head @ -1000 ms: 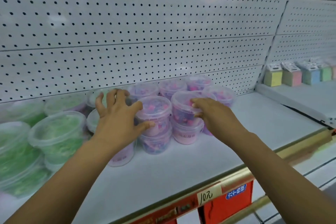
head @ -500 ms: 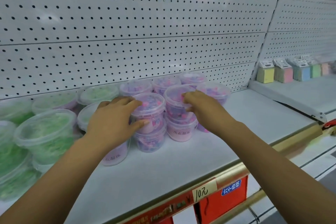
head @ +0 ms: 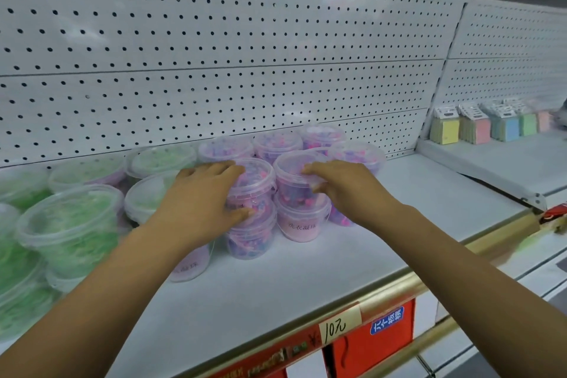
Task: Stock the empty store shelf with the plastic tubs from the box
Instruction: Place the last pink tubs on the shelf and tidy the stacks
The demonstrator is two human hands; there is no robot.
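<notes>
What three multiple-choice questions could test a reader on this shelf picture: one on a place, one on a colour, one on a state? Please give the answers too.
1. Where do the green tubs stand, compared with the pink-purple tubs?
A. To their left
B. To their right
C. On top of them

2. What colour is the paper price tag at the front edge of the shelf?
A. Blue
B. Black
C. Pale yellow

3. What are the left hand and the right hand doing?
A. Hanging free
B. Each holding the upper tub of a two-high stack
C. Together lifting one box

Answers:
1 A, the green ones fill the left end.
2 C, the slip marked 10 is pale yellow.
3 B, the left hand grips the upper left tub and the right hand holds the upper right tub, each sitting on another tub.
</notes>
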